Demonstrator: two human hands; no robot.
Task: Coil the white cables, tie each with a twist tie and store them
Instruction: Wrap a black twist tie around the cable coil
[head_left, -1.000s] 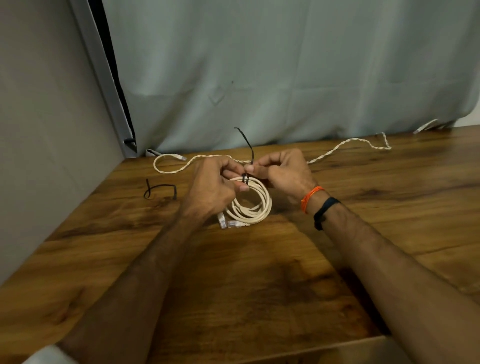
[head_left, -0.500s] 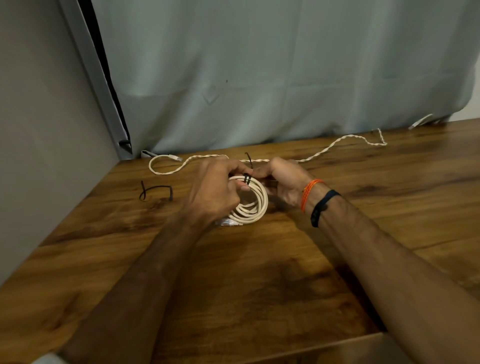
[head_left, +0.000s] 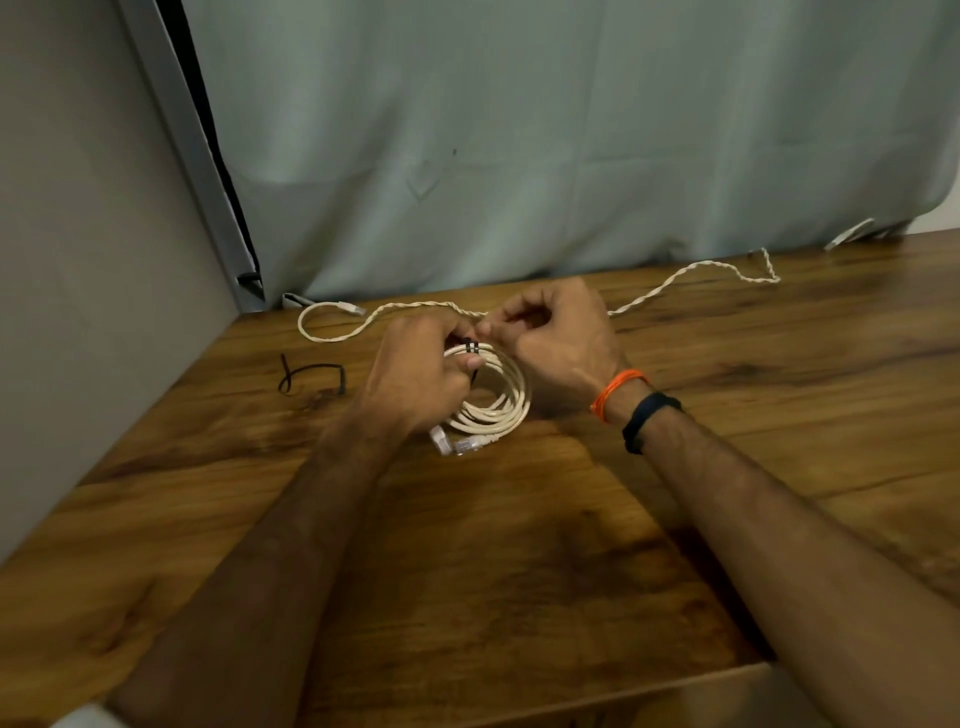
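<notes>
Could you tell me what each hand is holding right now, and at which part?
The left hand grips the coiled white cable at its top left, beside the black twist tie. The right hand pinches at the tie there; its ends are hidden by fingers.

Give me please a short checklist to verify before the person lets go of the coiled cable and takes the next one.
1. Black twist tie wrapped around coiled cable: ok.
2. Tie ends twisted shut: cannot tell, fingers hide them.
3. Left hand and right hand both on the coil: ok.
4. Spare twist tie on table: ok.
5. Braided cable coiled: not ok, lies loose.
</notes>
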